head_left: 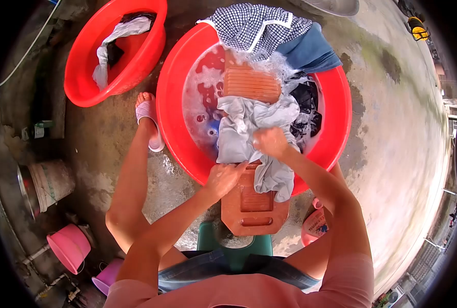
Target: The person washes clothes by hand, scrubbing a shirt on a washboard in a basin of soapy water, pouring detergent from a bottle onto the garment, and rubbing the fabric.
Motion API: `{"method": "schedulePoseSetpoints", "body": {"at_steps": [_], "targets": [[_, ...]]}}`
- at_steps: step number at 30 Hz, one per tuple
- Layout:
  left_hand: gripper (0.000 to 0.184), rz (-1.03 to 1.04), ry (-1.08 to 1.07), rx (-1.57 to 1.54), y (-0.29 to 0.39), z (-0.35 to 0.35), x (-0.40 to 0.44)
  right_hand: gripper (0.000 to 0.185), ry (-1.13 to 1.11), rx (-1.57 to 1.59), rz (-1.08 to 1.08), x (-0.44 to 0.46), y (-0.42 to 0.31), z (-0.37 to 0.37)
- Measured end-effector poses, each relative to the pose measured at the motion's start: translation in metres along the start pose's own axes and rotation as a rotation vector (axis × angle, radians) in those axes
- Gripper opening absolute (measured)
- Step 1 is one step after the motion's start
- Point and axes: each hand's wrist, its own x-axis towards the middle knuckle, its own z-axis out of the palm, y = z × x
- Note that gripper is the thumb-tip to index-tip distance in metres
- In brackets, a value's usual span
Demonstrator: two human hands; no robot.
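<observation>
A wet light grey garment (238, 141) lies spread over a brown washboard (254, 222), which leans across the rim of a large red basin (173, 108). At the garment's near left edge, my left hand (225, 179) pinches the cloth against the board. My right hand (272, 142) is closed and slightly blurred on the garment's middle; its fingertips are hidden. Part of the garment hangs below my right wrist. Ridges of the washboard show beyond the cloth. Soapy water surrounds it, with dark wet clothes (305, 100) at the right.
A checked cloth (249, 25) and a blue cloth (310, 49) drape over the basin's far rim. A second red basin (77, 66) holds grey and black cloth. Pink (69, 248) and white buckets (54, 184) stand at left, a pink bottle (314, 228) by my right leg.
</observation>
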Motion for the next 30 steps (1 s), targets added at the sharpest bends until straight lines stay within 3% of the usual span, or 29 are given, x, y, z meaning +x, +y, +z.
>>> {"method": "schedulePoseSetpoints", "body": {"at_steps": [1, 2, 5, 8, 11, 12, 15, 16, 19, 20, 22, 25, 29, 30], "targets": [[0.032, -0.003, 0.01, -0.001, -0.002, -0.002, 0.005, 0.022, -0.054, -0.101, 0.241, 0.02, 0.026, -0.004], [0.027, -0.007, 0.024, -0.003, -0.003, -0.006, 0.011, 0.02, 0.026, -0.179, 0.344, 0.035, 0.056, 0.003], [0.014, -0.034, -0.004, 0.064, -0.009, -0.014, 0.023, 0.027, -0.007, -0.227, 0.392, 0.046, 0.069, 0.004], [0.009, -0.025, 0.003, 0.102, -0.022, -0.017, 0.034, 0.042, 0.282, -0.08, 0.278, 0.05, 0.039, -0.024], [0.009, -0.056, -0.033, 0.047, -0.022, -0.014, 0.044, 0.062, 0.113, -0.095, 0.136, 0.057, 0.016, -0.016], [0.009, -0.08, -0.052, 0.023, -0.02, -0.015, 0.048, 0.062, -0.184, 0.174, 0.28, 0.064, 0.022, -0.018], [0.011, -0.015, 0.072, -0.238, 0.024, -0.028, 0.042, 0.059, -0.257, 0.38, 0.102, 0.074, 0.065, -0.034], [0.016, -0.014, 0.132, -0.279, 0.021, -0.008, 0.043, 0.043, -0.184, 0.272, 0.078, 0.07, 0.075, -0.036], [0.024, -0.071, -0.117, -0.072, 0.011, -0.004, 0.032, 0.029, 0.089, 0.017, 0.212, 0.061, 0.053, -0.032], [0.037, -0.043, -0.164, 0.025, 0.007, -0.001, 0.026, 0.026, 0.095, 0.007, 0.199, 0.054, 0.034, -0.032], [0.042, -0.002, -0.193, 0.046, 0.002, 0.006, 0.01, 0.021, 0.123, 0.081, 0.129, 0.028, -0.026, -0.028], [0.046, -0.051, -0.197, 0.043, 0.005, 0.0, 0.011, 0.018, 0.146, 0.051, -0.027, 0.022, -0.015, 0.011], [0.047, -0.032, -0.103, 0.024, 0.003, 0.002, 0.016, 0.013, 0.352, -0.418, 0.286, 0.059, 0.026, 0.023], [0.048, -0.016, -0.102, 0.018, 0.001, 0.004, 0.016, 0.013, 0.245, -0.183, 0.352, 0.054, -0.007, 0.008]]}}
